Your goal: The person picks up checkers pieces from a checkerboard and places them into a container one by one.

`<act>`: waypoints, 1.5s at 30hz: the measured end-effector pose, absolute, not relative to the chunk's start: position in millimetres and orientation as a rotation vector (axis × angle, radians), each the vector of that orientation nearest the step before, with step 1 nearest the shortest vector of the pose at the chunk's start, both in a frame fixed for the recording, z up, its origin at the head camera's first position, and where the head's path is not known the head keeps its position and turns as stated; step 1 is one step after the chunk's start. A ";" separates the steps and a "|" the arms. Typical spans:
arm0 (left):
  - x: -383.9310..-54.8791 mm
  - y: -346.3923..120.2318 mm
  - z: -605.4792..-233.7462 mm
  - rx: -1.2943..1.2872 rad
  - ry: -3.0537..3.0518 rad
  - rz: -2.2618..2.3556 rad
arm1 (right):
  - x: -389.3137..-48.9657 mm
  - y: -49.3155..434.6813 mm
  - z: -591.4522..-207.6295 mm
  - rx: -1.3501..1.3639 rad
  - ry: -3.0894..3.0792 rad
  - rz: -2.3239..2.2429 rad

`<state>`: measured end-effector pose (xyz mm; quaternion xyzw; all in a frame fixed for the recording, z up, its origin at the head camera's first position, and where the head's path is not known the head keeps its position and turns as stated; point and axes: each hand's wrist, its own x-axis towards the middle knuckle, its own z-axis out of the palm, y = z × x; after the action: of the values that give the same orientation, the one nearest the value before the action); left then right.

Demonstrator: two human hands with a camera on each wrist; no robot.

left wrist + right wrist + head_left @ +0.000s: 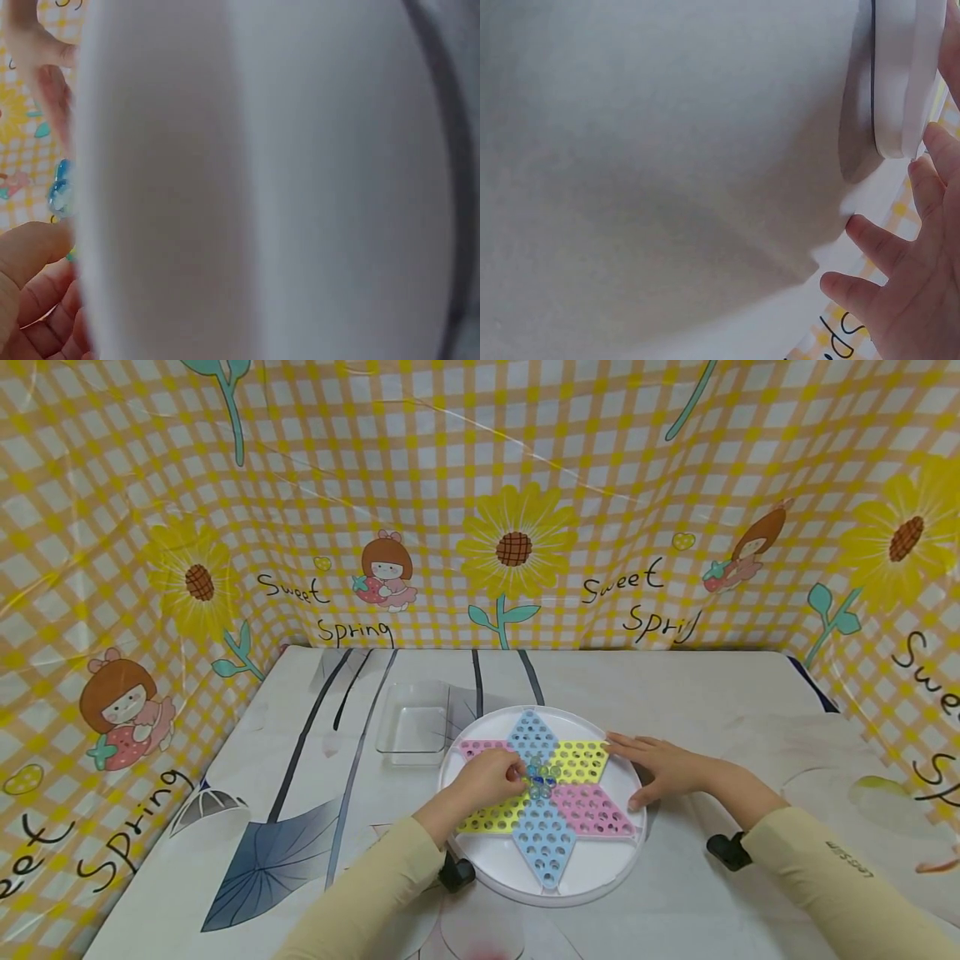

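Marbles [550, 782], clear and blue, sit bunched at the middle of the star [545, 843], which lies on a round white board [615, 864]. Of the two hands, the left hand [487, 778] is at the marbles' nine o'clock, its fingers curled in and their tips right at the edge of the bunch; whether a marble is pinched between them I cannot tell, as the blurred white rim covers most of the left wrist view. The right hand [675, 766] has its fingers spread and grips nothing, its fingertips and thumb at the board's rim between two and three o'clock. Holes dot the star's arms: blue at twelve and six, yellow at two and eight, pink at four and ten, with the left hand partly covering the eight and ten o'clock arms. Close beside the rim at ten o'clock stands a clear box [412, 739]. Beige sleeves [367, 881] come in from about seven and four o'clock, the right one lettered, and a black camera [455, 872] hangs by each cuff. Beneath everything is the pale bench [720, 693], printed with dark lines and a blue-grey leaf [262, 864] toward eight o'clock. Beyond, toward twelve, hangs a yellow checked curtain [450, 460] with sunflowers and the words "Sweet Spring".
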<state>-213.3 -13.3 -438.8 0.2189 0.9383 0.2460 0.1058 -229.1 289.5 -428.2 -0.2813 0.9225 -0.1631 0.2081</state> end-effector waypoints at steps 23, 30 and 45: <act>-211.8 -23.5 -427.8 0.549 2.709 1.118 | -231.0 286.3 -426.7 -0.754 2.567 -0.455; -215.8 -28.1 -420.1 0.561 2.722 1.182 | -230.8 287.5 -427.6 -0.763 2.558 -0.471; -222.6 -43.9 -398.9 0.557 2.767 1.253 | -228.7 287.0 -427.7 -0.777 2.584 -0.446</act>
<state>-222.6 -43.9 -398.9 0.1802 0.8958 0.4055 0.0266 -228.7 287.0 -427.7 -0.2782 0.9254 -0.1599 0.2018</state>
